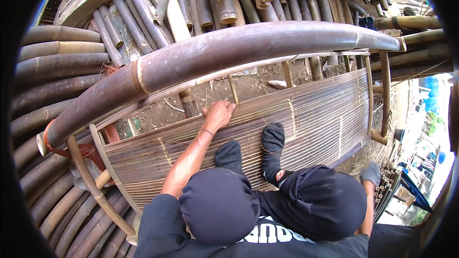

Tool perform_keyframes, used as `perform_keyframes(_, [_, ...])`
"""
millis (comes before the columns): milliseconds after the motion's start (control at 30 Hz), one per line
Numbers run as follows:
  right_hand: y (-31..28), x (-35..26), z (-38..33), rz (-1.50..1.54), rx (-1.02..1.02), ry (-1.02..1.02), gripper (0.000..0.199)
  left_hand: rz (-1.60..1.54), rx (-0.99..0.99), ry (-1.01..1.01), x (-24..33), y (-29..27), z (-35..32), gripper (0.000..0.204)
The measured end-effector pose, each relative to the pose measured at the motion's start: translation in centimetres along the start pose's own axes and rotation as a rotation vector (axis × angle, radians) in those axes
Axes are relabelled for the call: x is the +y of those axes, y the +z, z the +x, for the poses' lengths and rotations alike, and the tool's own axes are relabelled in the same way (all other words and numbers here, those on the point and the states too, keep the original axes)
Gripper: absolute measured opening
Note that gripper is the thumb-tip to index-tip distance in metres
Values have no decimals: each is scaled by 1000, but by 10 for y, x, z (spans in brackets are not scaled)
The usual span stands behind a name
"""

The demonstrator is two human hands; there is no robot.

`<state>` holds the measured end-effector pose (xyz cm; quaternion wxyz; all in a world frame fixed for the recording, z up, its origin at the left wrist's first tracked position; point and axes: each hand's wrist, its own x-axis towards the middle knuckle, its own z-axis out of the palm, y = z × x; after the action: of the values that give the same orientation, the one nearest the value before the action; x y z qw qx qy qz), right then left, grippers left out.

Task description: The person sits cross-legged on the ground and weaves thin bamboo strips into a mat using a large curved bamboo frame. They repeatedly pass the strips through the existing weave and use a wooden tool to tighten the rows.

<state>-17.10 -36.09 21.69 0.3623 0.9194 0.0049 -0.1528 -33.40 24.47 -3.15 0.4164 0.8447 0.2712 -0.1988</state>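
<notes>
Of our two hands, the left hand [220, 114] is bare, with one thin band at the wrist; its fingers bend loosely at the far edge of one slatted bamboo panel [315, 100], touching it, though we cannot tell whether they grip. Our right hand [370, 174], in what looks like a grey glove, is down past the panel's right end, near one bundle of thin bamboo tubes [386, 184]; we cannot tell how open it is or what it holds.

The panel lies in front of us, under our two feet in dark socks [273, 143]. We count three short pale cross-lines on its slats. Beyond its far edge runs one thick bamboo pole [201, 62], bowed by the lens, and between them we see at least three short struts [287, 74]. Two curved side pieces [385, 93] stand, one at each end.

Farther out, we see more than ten bamboo poles [57, 62] at left, one red cloth [91, 154] beside them, and cut bamboo lengths [141, 16] ahead, too many to count.
</notes>
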Motion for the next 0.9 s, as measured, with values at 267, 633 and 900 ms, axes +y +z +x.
perform_keyframes(267, [-144,-421,-25,821,362,-1023,39,-122,190,65,-7,14,-4,28])
perform_keyframes(633, [-159,-483,-22,804,-243,-958,28,-32,200,76,0,13,-9,25])
perform_keyframes(900, [-223,-440,-5,1326,-284,-1223,16,-19,176,76,1,15,-10,24])
